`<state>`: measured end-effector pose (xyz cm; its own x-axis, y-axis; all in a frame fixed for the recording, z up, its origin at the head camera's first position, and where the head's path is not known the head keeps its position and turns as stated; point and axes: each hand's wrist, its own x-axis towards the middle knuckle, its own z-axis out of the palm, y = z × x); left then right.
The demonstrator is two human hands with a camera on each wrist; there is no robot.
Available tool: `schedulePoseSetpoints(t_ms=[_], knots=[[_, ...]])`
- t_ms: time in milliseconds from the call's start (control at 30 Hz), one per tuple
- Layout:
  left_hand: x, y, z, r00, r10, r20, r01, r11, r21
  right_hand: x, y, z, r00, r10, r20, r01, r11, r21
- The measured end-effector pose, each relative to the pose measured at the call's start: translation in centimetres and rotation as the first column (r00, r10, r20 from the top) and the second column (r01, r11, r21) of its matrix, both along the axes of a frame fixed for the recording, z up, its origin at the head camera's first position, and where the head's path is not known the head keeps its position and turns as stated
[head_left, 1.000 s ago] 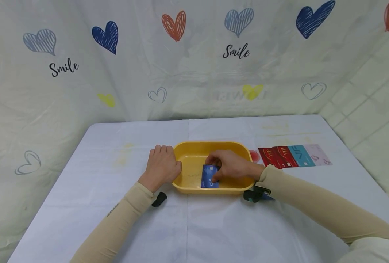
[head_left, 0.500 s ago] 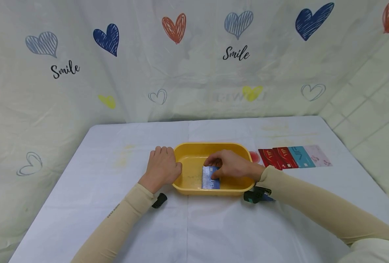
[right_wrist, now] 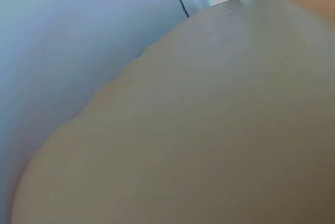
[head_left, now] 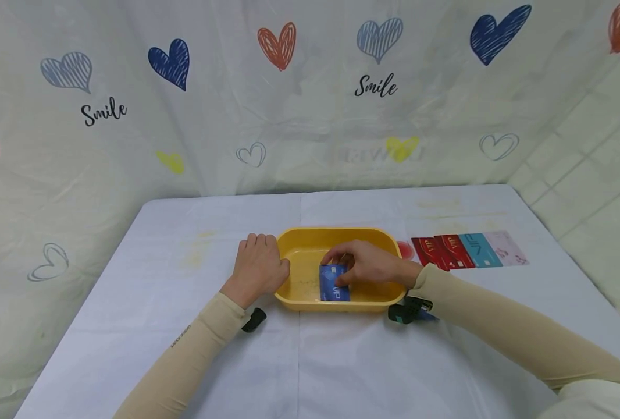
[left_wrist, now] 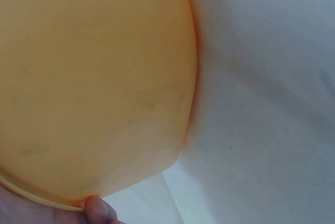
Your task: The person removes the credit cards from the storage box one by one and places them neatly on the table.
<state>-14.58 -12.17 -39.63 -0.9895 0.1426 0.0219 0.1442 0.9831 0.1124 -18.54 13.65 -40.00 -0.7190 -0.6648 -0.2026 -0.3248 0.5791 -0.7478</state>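
In the head view my left hand (head_left: 260, 265) grips the left end of a yellow plastic tray (head_left: 336, 305). The left wrist view has its fingertips (left_wrist: 98, 211) on the rim, beside the tray's outer wall (left_wrist: 104, 77). Over the tray reaches my right hand (head_left: 370, 262), pinching a blue VIP card (head_left: 332, 285) between thumb and fingers near the front wall. Part of the card is hidden behind the thumb, so I cannot tell whether one card or more is held. The right wrist view is mostly filled by the tray's wall (right_wrist: 209, 103).
Right of the tray lies an overlapping row of cards: a red card (head_left: 430, 250), another red card (head_left: 455, 250), a teal card (head_left: 480, 250) and a pale pink card (head_left: 506, 247). A round red shape (head_left: 405, 249) shows beside the tray. A white cloth (head_left: 237, 372) covers the table.
The blue card turned paler with glare half a second ago and is deep blue again now. My right fingers have shifted slightly left with it. The left hand keeps its place on the tray.
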Motion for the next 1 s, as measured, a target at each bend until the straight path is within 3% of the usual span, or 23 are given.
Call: schedulePoseSetpoints(t_ms=[200,367,1000], knots=[[0.07,0.10,0.09,1.000,0.012,0.017,-0.012,1.000,-0.004,-0.09,0.10,-0.08,0.999,-0.003,0.044,0.004,1.000,-0.013],[0.10,0.13,0.19,1.000,0.014,0.022,-0.014,1.000,-0.010,0.02,0.15,0.16,0.996,-0.053,0.075,0.056,0.998,-0.034],[0.18,0.04,0.17,1.000,0.008,0.007,-0.008,1.000,-0.005,-0.11,0.45,0.46,0.993,-0.085,0.083,0.096,0.986,-0.134]])
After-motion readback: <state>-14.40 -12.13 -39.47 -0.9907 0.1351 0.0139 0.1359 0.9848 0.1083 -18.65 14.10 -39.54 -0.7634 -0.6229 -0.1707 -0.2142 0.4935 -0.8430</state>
